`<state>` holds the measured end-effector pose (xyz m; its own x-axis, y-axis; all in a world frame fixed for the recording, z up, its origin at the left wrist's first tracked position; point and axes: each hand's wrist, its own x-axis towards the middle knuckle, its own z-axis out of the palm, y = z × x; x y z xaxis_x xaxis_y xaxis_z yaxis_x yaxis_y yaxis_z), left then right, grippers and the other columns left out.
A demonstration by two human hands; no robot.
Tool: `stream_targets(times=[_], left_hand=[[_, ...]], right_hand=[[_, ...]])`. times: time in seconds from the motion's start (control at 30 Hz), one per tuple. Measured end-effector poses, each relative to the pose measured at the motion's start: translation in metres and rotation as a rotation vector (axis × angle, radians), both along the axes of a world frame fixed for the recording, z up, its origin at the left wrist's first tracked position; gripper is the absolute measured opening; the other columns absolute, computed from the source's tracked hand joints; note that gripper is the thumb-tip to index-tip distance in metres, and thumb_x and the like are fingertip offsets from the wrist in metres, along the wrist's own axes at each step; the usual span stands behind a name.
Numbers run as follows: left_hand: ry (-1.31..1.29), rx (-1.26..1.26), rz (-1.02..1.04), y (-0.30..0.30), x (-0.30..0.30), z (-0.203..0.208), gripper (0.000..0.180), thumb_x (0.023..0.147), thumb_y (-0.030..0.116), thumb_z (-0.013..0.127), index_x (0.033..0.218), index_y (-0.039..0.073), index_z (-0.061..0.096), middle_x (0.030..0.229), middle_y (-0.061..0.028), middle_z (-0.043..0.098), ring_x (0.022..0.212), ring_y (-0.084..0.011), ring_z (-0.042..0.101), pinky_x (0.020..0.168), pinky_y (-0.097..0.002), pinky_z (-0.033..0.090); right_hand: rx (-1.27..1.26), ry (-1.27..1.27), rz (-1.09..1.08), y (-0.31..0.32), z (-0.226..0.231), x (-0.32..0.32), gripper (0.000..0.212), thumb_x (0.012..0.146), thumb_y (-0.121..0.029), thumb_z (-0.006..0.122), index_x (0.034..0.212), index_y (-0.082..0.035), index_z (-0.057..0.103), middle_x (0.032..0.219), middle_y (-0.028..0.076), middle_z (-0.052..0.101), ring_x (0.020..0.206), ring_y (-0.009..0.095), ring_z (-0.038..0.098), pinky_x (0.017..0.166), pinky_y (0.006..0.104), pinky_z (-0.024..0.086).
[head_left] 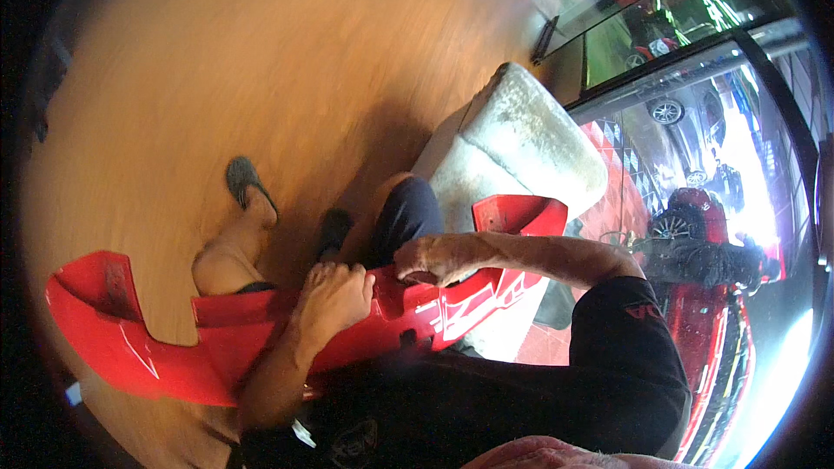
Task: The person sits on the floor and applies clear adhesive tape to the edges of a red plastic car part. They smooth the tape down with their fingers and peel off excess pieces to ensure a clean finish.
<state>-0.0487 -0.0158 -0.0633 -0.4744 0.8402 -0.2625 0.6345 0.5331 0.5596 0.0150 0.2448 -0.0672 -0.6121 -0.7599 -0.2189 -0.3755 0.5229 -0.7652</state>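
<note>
A glossy red car bumper (174, 356) lies across my lap, its two raised ends pointing away from me. My left hand (334, 297) is closed at the bumper's far edge, left of its middle, with the fingers curled over the edge. Just to the right, my right hand (427, 259) is bent inward, its fingers curled down at the same edge beside a notch. Whatever lies inside the right hand's grip is hidden. The bumper's middle bears several cut-outs, and its right end rises beside my right forearm.
A worn whitish block (530, 135) stands beyond the bumper's right end. My bare legs and a dark shoe (248, 182) show over the brown floor (261, 52). Glass panels (678, 95) at the right show cars, and a red car (717, 330) is close to my right.
</note>
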Motion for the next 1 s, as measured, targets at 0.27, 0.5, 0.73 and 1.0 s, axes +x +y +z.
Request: stream_targets(times=[0.27,0.5,0.73,1.0], left_hand=[[-0.019,0.016,-0.011,0.000,0.000,0.004,0.039,0.102,0.036,0.053,0.097,0.003,0.074,0.094,-0.0257,0.075,0.090,-0.0460,0.071,0.086,-0.0571,0.054],[0.011,-0.035,-0.013,-0.002,0.006,-0.003,0.038,0.102,0.036,0.052,0.096,0.005,0.073,0.093,-0.0253,0.074,0.089,-0.0464,0.071,0.085,-0.0578,0.055],[-0.005,-0.121,-0.052,0.006,-0.001,0.008,0.041,0.104,0.039,0.049,0.102,0.006,0.073,0.100,-0.0255,0.075,0.095,-0.0476,0.071,0.089,-0.0579,0.054],[-0.036,-0.104,-0.021,0.005,0.002,0.014,0.042,0.104,0.040,0.050,0.102,0.005,0.073,0.103,-0.0260,0.074,0.099,-0.0487,0.070,0.090,-0.0585,0.053]], right_hand=[[0.064,0.323,0.269,-0.003,0.024,-0.008,0.015,0.092,-0.015,0.061,0.092,0.001,0.062,0.094,0.019,0.066,0.092,0.041,0.065,0.082,0.0489,0.053],[-0.018,0.332,0.233,-0.005,0.000,0.000,0.014,0.087,-0.013,0.063,0.091,0.001,0.063,0.093,0.020,0.066,0.091,0.042,0.065,0.078,0.0509,0.055],[-0.111,0.157,0.154,0.000,-0.027,-0.005,0.015,0.089,-0.012,0.064,0.085,0.002,0.065,0.085,0.024,0.065,0.090,0.045,0.064,0.079,0.0533,0.050],[0.032,0.358,0.300,0.001,-0.027,-0.009,0.022,0.093,-0.022,0.063,0.087,-0.003,0.070,0.089,0.020,0.069,0.090,0.042,0.066,0.081,0.0520,0.052]])
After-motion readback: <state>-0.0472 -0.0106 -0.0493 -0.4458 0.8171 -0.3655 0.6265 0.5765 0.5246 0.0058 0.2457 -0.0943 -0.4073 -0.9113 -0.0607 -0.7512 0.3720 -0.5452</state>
